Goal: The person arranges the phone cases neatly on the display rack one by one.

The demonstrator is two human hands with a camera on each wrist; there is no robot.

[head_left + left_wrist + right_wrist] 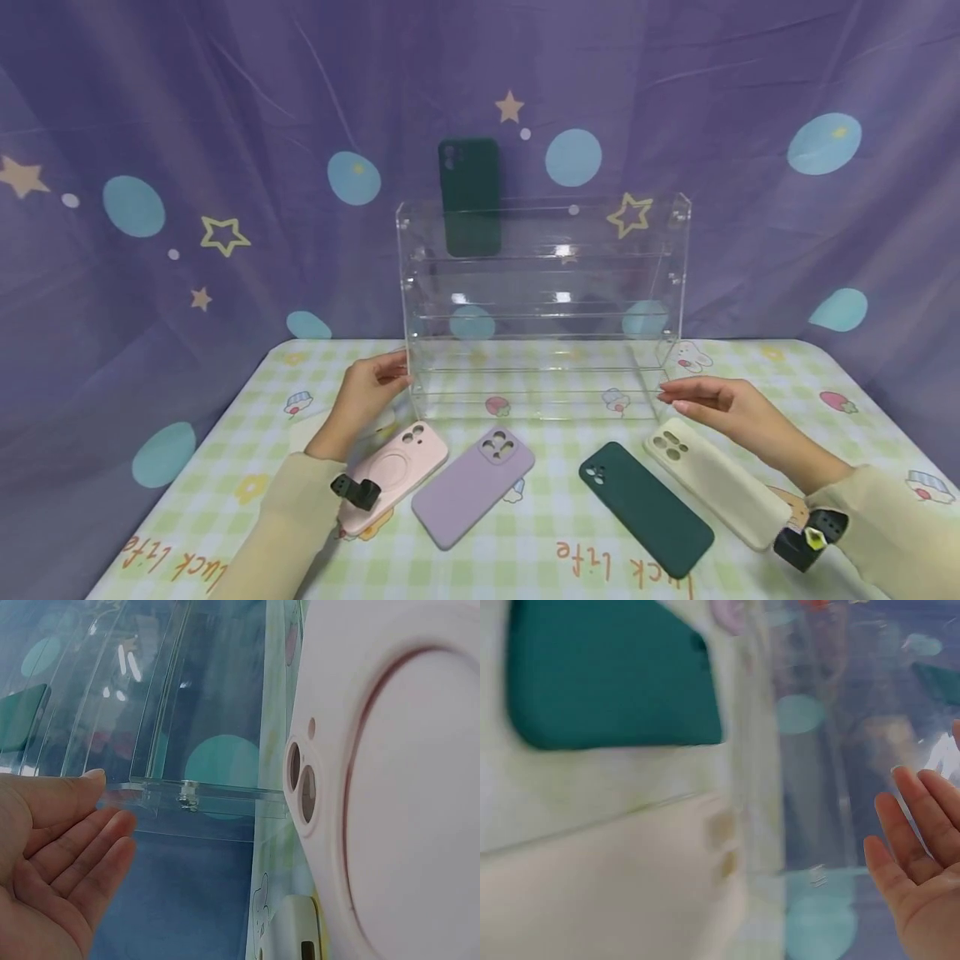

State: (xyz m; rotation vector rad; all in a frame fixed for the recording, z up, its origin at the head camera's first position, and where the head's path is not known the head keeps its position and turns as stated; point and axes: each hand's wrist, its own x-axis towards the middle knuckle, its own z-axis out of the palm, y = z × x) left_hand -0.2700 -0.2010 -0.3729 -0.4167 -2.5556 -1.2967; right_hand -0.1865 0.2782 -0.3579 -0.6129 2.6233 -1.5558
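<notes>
A clear acrylic tiered display stand [543, 350] stands at the middle of the table, a dark green phone case [471, 196] upright on its top tier toward the left. Beside the stand's left side panel is my left hand [371, 387], thumb and fingers parted around the panel's edge. My right hand [708, 400] is by the lower right side, its fingers nearly straight and spread in the right wrist view. Near my left forearm lie a pink phone case [397, 475] and a purple one [472, 492]. A second green case [645, 508] and a cream case [716, 479] lie near my right.
Partly hidden behind my left wrist is another pale case [307, 429]. A green-and-white checked cloth [543, 567] covers the table. Behind it hangs a purple curtain [262, 108] with stars and blue ovals.
</notes>
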